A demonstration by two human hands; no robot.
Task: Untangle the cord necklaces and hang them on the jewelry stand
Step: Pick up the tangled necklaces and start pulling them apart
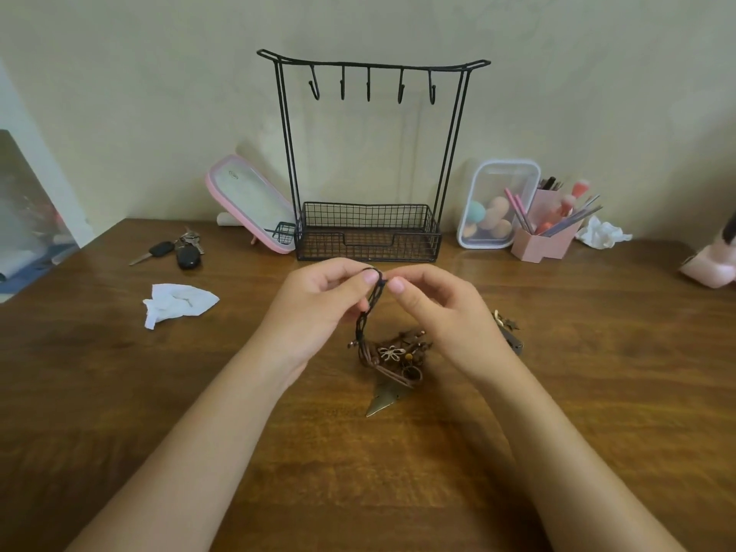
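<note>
Wooden table [119,392] carries the black wire jewelry stand [368,223], which is standing at the wall. In front of it the left hand [318,308] and the right hand [442,312] are raised close together. Each one pinches the top of a dark cord loop [374,296] with thumb and finger. The loop hangs down to the tangled cord necklaces [392,354], which lie on the table below and between both hands.

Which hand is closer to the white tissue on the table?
Left. The left hand sits right of the tissue, pinching the cord; the right hand is farther right, on the cord's other side.
</note>
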